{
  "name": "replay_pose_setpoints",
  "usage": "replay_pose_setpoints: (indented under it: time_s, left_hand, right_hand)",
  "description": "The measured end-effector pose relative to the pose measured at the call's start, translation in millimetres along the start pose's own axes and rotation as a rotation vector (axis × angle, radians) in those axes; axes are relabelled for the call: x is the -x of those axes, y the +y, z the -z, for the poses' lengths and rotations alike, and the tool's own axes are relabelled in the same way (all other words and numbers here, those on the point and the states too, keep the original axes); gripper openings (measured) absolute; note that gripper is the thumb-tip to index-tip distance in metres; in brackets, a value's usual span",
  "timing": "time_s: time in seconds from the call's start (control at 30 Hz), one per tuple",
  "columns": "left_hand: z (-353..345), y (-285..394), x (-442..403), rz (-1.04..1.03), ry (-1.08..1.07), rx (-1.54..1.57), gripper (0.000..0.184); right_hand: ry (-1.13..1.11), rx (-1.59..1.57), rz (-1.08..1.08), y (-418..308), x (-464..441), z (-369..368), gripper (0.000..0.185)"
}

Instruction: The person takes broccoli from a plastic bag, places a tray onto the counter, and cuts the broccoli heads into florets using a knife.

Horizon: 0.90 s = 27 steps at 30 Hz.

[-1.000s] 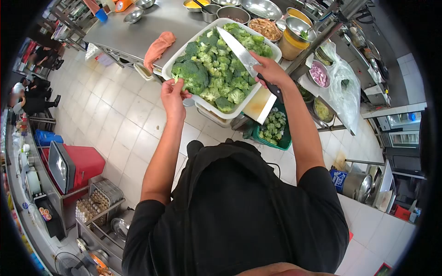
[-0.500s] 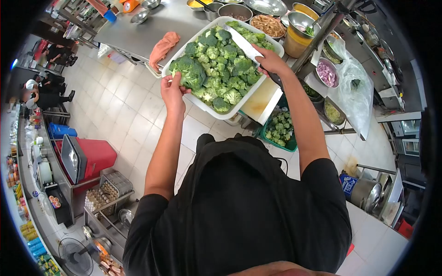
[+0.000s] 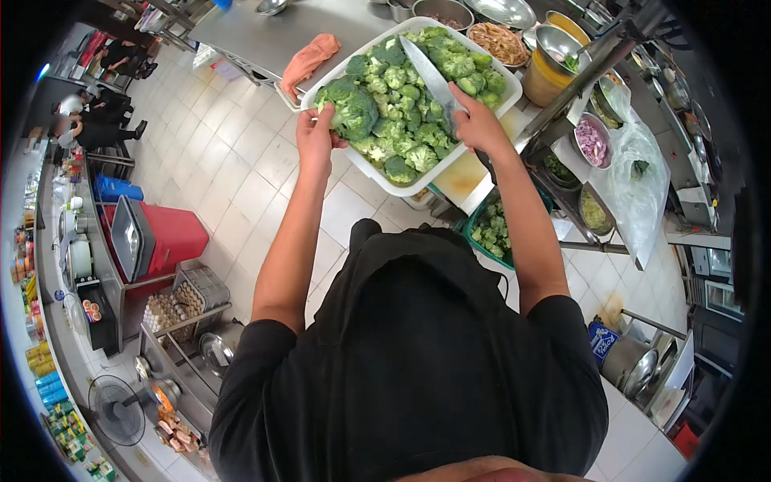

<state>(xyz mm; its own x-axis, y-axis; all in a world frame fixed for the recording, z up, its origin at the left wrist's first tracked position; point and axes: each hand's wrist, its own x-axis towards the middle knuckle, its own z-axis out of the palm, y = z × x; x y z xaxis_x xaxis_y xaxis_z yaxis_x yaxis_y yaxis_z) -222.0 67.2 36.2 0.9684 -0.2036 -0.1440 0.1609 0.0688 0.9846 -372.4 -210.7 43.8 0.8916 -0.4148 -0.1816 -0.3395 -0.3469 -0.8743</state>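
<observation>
A white rectangular tub [image 3: 509,95] full of cut broccoli florets [image 3: 394,78] sits at the steel table's edge. Over its left side, my left hand [image 3: 319,138] grips a large broccoli head [image 3: 350,109] by its left edge, thumb on top. My right hand [image 3: 480,124] is closed round the dark handle of a large knife [image 3: 430,74]. The blade lies above the florets, its tip pointing to the upper left. Right of and below the tub is a cutting board [image 3: 464,177], partly hidden by my right forearm.
An orange cloth [image 3: 310,59] lies left of the tub on the steel table [image 3: 257,32]. A green basket of broccoli [image 3: 491,230] stands below the board. Bowls, including one of chopped onion [image 3: 592,142], are at the right. Several people are at the far left.
The view has shifted, so the tub and hands appear farther right and slightly higher. The knife now points more steeply upward. Both hands keep their hold.
</observation>
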Motion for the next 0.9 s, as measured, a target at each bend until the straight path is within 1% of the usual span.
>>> replay_pose_setpoints:
  time_s: [0.07,0.17,0.23,0.27,0.37,0.43,0.5,0.6,0.7,0.73,0.87,0.9]
  left_hand:
    - [0,0,-4,0.008,0.001,-0.002,0.032]
    - [2,2,-2,0.009,-0.024,0.016,0.032]
    - [5,-1,-2,0.026,-0.027,0.029,0.03]
    - [6,-3,-2,0.032,-0.029,0.044,0.03]
    - [6,-5,0,0.045,-0.032,0.08,0.029]
    - [6,-7,-2,0.042,-0.043,0.092,0.029]
    - [6,-5,2,0.024,-0.052,0.102,0.027]
    - [4,-5,8,-0.036,-0.058,0.069,0.026]
    - [-3,-8,18,-0.13,-0.064,-0.008,0.025]
    - [-6,-11,20,-0.164,-0.068,-0.03,0.026]
    - [-11,-18,23,-0.3,-0.115,-0.208,0.027]
    - [-12,-22,21,-0.324,-0.1,-0.195,0.03]
  right_hand:
    - [0.012,0.052,0.01,-12,-8,1,0.064]
    - [0.054,0.153,0.029,-27,6,1,0.067]
    - [0.135,0.184,0.197,-12,9,-8,0.07]
    - [0.103,0.175,0.231,-5,25,-8,0.071]
    - [0.06,0.161,0.349,-17,83,-19,0.071]
    - [-0.005,0.181,0.269,-33,121,-24,0.071]
    - [-0.125,0.225,0.026,-57,153,-23,0.071]
    - [-0.098,0.323,0.091,-60,179,-28,0.072]
    - [-0.052,0.381,0.207,-59,193,-26,0.071]
    - [-0.081,0.439,0.173,-65,198,-24,0.072]
    - [-0.068,0.559,0.179,-68,206,-28,0.076]
    - [-0.06,0.581,0.17,-70,206,-29,0.076]
